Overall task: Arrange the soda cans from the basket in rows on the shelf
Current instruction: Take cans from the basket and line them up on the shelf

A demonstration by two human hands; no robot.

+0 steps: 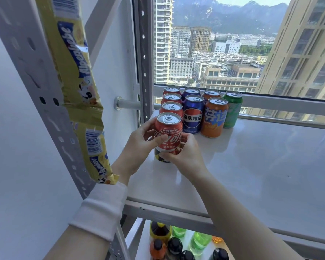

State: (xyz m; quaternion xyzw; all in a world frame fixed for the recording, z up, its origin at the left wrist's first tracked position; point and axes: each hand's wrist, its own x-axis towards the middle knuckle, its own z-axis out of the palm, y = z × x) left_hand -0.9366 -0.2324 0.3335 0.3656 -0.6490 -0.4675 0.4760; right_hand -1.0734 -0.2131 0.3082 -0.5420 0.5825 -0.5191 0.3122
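Near the left edge of the shelf (251, 166), at the front of the red row, a red can (168, 136) stood upright between both hands. The left hand (139, 145) had its grip around the left side of the can, with the thumb across the label and the fingers curled behind it. The right hand (186, 156) held the lower part from the right, its grip closed around the base. Whether the bottom already touched the shelf, I could not tell.

I think two hands were used so that the can came down straight and in line, with its label to the front like its neighbours. Behind it, three red cans (172, 107) stood one after another toward the back edge. Just beside them ran two blue cans (193, 113), then two orange cans (215, 117), and one green can (233, 109) near the back edge.

Both wrists were bent slightly inward. The left forearm, in a white sleeve (101, 209), came from the front-left corner, and the bare right forearm crossed the front edge. No basket was in view.
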